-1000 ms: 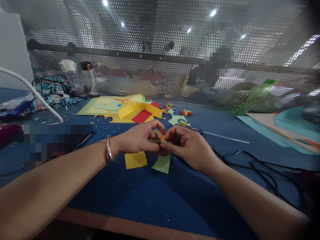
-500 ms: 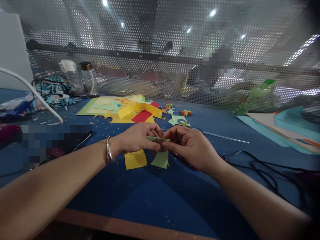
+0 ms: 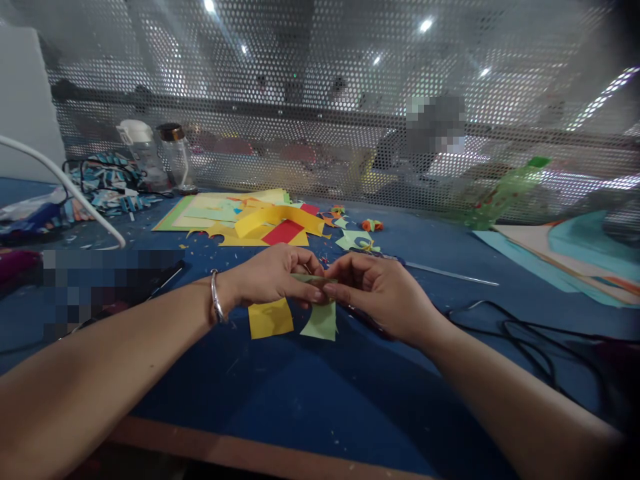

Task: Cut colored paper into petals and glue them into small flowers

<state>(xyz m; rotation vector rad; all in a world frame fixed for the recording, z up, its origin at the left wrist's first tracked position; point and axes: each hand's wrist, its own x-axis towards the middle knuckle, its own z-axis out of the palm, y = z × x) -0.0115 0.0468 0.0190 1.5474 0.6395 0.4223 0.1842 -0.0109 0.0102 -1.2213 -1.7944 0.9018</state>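
Note:
Both hands meet over the blue table, pinching one small piece of green paper [image 3: 301, 278] between thumbs and fingers. My left hand [image 3: 280, 275] grips its left part, and a silver bangle circles that wrist. At the paper's right end, my right hand [image 3: 377, 290] is closed on it, fingertips almost touching the left ones. Below the hands a pale green paper piece [image 3: 321, 323] lies on the table; its upper part is hidden. A yellow paper square [image 3: 271, 320] rests beside it, under the left wrist. Scissors [image 3: 390, 257] are partly covered by the right hand.
Behind the hands spread yellow and red paper scraps [image 3: 280, 223] and small folded paper pieces [image 3: 372, 225]. A metal ruler-like strip [image 3: 453, 273] and black cable [image 3: 520, 327] lie right. Two bottles [image 3: 175, 157] stand back left; a green bottle [image 3: 515, 190] leans against the perforated screen [image 3: 300, 80].
The held green paper has tipped slightly and shows a narrower face. Both hands keep nearly the same place and grip.

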